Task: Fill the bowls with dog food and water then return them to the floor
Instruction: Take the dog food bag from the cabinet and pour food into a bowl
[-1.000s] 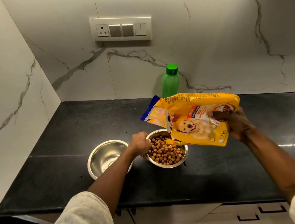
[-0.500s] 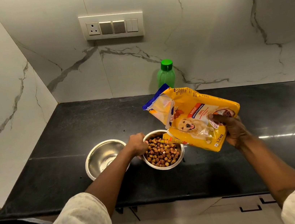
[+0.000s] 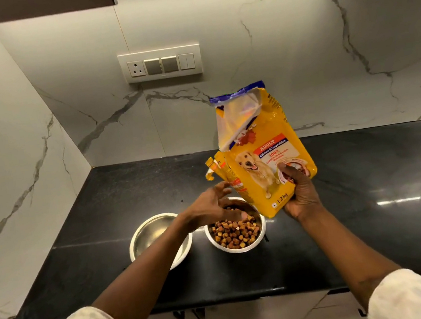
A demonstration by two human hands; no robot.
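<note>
Kibble served, water still to come

The right hand [image 3: 299, 195] grips the upright yellow dog-food bag [image 3: 262, 152]; the left hand [image 3: 212, 207] hovers open above the kibble-filled steel bowl [image 3: 237, 232]. The empty steel bowl [image 3: 155, 237] waits on the black counter [image 3: 105, 228].

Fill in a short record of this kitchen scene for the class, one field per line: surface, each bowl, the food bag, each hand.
surface: black countertop
left bowl: steel, no food visible
right bowl: steel, holds brown kibble
dog food bag: yellow, upright, top torn open, held above the counter
right hand: grips the bag's lower corner
left hand: open, fingers spread, above the right bowl, holds nothing
</note>
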